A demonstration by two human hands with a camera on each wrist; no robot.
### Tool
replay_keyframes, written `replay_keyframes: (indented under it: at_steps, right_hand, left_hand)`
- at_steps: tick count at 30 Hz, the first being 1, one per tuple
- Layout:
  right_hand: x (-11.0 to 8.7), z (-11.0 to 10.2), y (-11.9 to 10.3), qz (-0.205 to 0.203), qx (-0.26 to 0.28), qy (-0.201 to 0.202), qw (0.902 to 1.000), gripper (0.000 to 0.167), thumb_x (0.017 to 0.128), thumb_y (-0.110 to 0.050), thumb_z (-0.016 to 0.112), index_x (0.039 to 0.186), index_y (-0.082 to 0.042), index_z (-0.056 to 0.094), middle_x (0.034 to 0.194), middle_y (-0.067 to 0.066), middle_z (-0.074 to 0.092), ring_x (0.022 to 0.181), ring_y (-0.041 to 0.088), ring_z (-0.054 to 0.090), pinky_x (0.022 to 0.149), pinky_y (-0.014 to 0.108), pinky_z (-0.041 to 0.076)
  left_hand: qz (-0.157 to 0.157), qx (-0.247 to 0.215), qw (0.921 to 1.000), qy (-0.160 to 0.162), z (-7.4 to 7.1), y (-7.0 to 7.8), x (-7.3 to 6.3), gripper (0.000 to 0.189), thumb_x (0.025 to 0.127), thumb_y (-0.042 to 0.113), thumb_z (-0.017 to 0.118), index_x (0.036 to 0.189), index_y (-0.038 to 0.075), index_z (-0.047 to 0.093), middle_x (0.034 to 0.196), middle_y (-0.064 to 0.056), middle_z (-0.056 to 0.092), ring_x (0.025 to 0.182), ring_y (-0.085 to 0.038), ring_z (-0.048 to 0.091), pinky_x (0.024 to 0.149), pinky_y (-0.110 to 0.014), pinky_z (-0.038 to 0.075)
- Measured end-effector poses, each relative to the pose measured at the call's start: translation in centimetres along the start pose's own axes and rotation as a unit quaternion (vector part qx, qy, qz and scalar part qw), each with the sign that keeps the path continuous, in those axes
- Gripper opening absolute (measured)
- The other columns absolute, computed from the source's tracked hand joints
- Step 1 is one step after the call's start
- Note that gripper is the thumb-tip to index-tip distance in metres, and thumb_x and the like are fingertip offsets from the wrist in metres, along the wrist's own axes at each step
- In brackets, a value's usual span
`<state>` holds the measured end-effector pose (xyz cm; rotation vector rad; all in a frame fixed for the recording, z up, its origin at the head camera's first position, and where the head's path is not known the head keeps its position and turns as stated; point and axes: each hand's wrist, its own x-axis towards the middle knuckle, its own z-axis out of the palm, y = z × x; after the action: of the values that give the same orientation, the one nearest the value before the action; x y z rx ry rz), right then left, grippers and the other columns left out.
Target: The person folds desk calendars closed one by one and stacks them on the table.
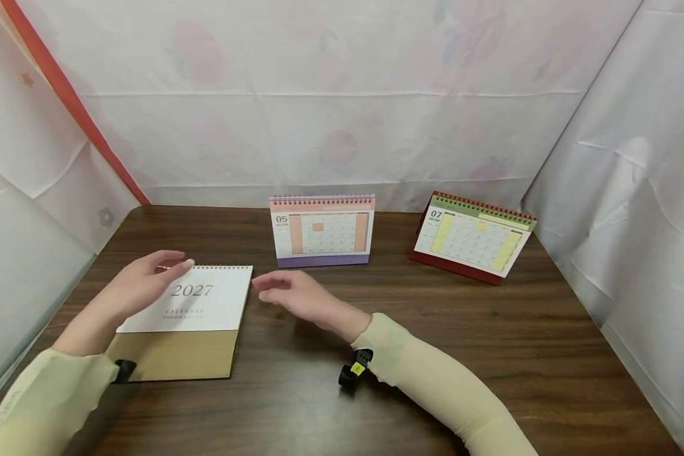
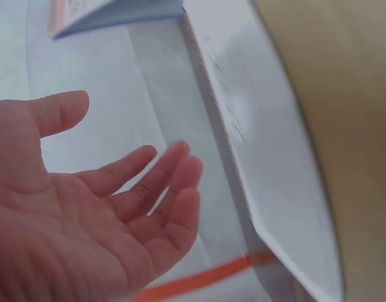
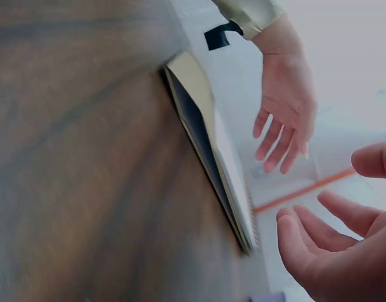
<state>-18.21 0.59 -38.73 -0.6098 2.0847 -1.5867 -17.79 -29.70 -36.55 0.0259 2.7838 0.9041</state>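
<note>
A 2027 desk calendar point(image 1: 213, 316) with a white cover page and a tan base lies low on the table at the left. Above its left side hovers my left hand point(image 1: 139, 285), fingers loosely bent, nothing in them. The left wrist view shows that hand's bare palm point(image 2: 85, 220) beside the spiral edge. My right hand point(image 1: 299, 294) is just right of the calendar's upper right corner, fingers relaxed with a gap to the thumb. From the side, in the right wrist view, the calendar point(image 3: 196, 88) has a narrow wedge shape with a dark gap inside.
Toward the back middle stands a purple-based desk calendar point(image 1: 330, 234) showing 05. A red-based one point(image 1: 470, 237) showing 07 is angled at the back right. White curtains point(image 1: 342, 95) border the dark wooden table point(image 1: 433, 354) at the back and sides.
</note>
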Motion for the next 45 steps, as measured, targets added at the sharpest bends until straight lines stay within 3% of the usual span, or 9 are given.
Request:
replay_keyframes:
  at_steps: [7, 14, 20, 23, 27, 31, 37, 41, 45]
  right_hand:
    - [-0.9, -3.9, -0.8, -0.05, -0.065, 0.086, 0.9929, 0.022, 0.099, -0.014, 0.062, 0.118, -0.009, 0.071, 0.117, 0.0, 0.07, 0.105, 0.009, 0.062, 0.088, 0.028, 0.05]
    - [-2.3, -7.3, -2.9, -0.105, -0.096, 0.139, 0.9799, 0.02, 0.1, -0.016, 0.06, 0.116, -0.008, 0.07, 0.119, 0.004, 0.067, 0.105, 0.014, 0.062, 0.089, 0.034, 0.051]
    - [-3.3, -10.8, -3.5, -0.164, -0.125, 0.237, 0.9494, 0.022, 0.098, -0.01, 0.061, 0.116, -0.003, 0.07, 0.115, 0.01, 0.068, 0.101, 0.016, 0.062, 0.085, 0.036, 0.051]
    - [-3.5, -12.4, -3.0, -0.162, -0.125, 0.289, 0.9352, 0.025, 0.098, -0.011, 0.06, 0.122, -0.006, 0.067, 0.117, 0.012, 0.064, 0.101, 0.021, 0.061, 0.084, 0.038, 0.049]
    - [-3.2, -13.9, -1.9, -0.121, -0.117, 0.342, 0.9246, 0.032, 0.1, -0.016, 0.059, 0.131, -0.008, 0.061, 0.127, 0.01, 0.058, 0.111, 0.026, 0.059, 0.089, 0.041, 0.049]
    - [-2.7, -14.8, -0.3, -0.057, -0.105, 0.361, 0.925, 0.041, 0.102, -0.026, 0.058, 0.139, -0.009, 0.056, 0.138, 0.008, 0.051, 0.125, 0.025, 0.051, 0.099, 0.043, 0.045]
    - [-2.1, -15.4, 1.5, 0.027, -0.038, 0.32, 0.9464, 0.053, 0.105, -0.041, 0.048, 0.149, -0.01, 0.046, 0.15, 0.008, 0.046, 0.132, 0.026, 0.047, 0.108, 0.041, 0.039]
    - [-1.9, -15.4, 2.2, 0.04, 0.002, 0.292, 0.9555, 0.057, 0.106, -0.044, 0.043, 0.152, -0.011, 0.041, 0.151, 0.01, 0.045, 0.123, 0.031, 0.055, 0.108, 0.047, 0.038]
    - [-1.9, -15.3, 2.4, 0.035, 0.008, 0.278, 0.9599, 0.06, 0.106, -0.046, 0.042, 0.155, -0.012, 0.036, 0.152, 0.01, 0.043, 0.119, 0.032, 0.058, 0.109, 0.049, 0.037]
  left_hand:
    - [0.051, -0.068, 0.9964, 0.002, 1.5, 4.0, 1.6, 0.078, 0.1, 0.06, 0.045, 0.151, 0.002, 0.036, 0.149, -0.027, 0.04, 0.136, -0.046, 0.037, 0.102, -0.064, 0.036]
    - [0.069, -0.12, 0.9902, 0.021, 2.9, 6.9, 3.2, 0.077, 0.099, 0.06, 0.048, 0.152, 0.005, 0.036, 0.152, -0.02, 0.039, 0.139, -0.04, 0.036, 0.106, -0.06, 0.035]
    - [0.077, -0.166, 0.9825, 0.032, 3.8, 8.8, 4.7, 0.081, 0.098, 0.062, 0.047, 0.155, 0.006, 0.031, 0.155, -0.018, 0.036, 0.142, -0.037, 0.033, 0.11, -0.059, 0.031]
    - [0.074, -0.183, 0.9796, 0.038, 4.2, 9.6, 5.3, 0.083, 0.098, 0.063, 0.046, 0.156, 0.006, 0.029, 0.156, -0.017, 0.034, 0.143, -0.036, 0.032, 0.111, -0.058, 0.029]
    - [0.066, -0.204, 0.9759, 0.041, 4.8, 10.4, 6.0, 0.084, 0.099, 0.063, 0.043, 0.156, 0.005, 0.027, 0.158, -0.018, 0.031, 0.144, -0.035, 0.029, 0.113, -0.057, 0.027]
    - [0.06, -0.223, 0.9723, 0.04, 5.4, 11.0, 6.6, 0.083, 0.1, 0.063, 0.04, 0.157, 0.005, 0.025, 0.159, -0.018, 0.029, 0.145, -0.035, 0.027, 0.114, -0.055, 0.025]
    - [0.064, -0.259, 0.9636, 0.018, 6.1, 11.3, 7.2, 0.079, 0.103, 0.059, 0.037, 0.158, 0.005, 0.021, 0.16, -0.016, 0.027, 0.139, -0.042, 0.036, 0.112, -0.055, 0.03]
    - [0.079, -0.274, 0.9584, 0.006, 6.4, 11.3, 7.5, 0.075, 0.104, 0.055, 0.037, 0.158, 0.006, 0.021, 0.159, -0.015, 0.029, 0.138, -0.038, 0.038, 0.11, -0.052, 0.035]
    - [0.094, -0.282, 0.9548, -0.001, 6.4, 11.3, 7.6, 0.073, 0.105, 0.052, 0.038, 0.158, 0.006, 0.021, 0.157, -0.015, 0.032, 0.139, -0.033, 0.038, 0.105, -0.051, 0.041]
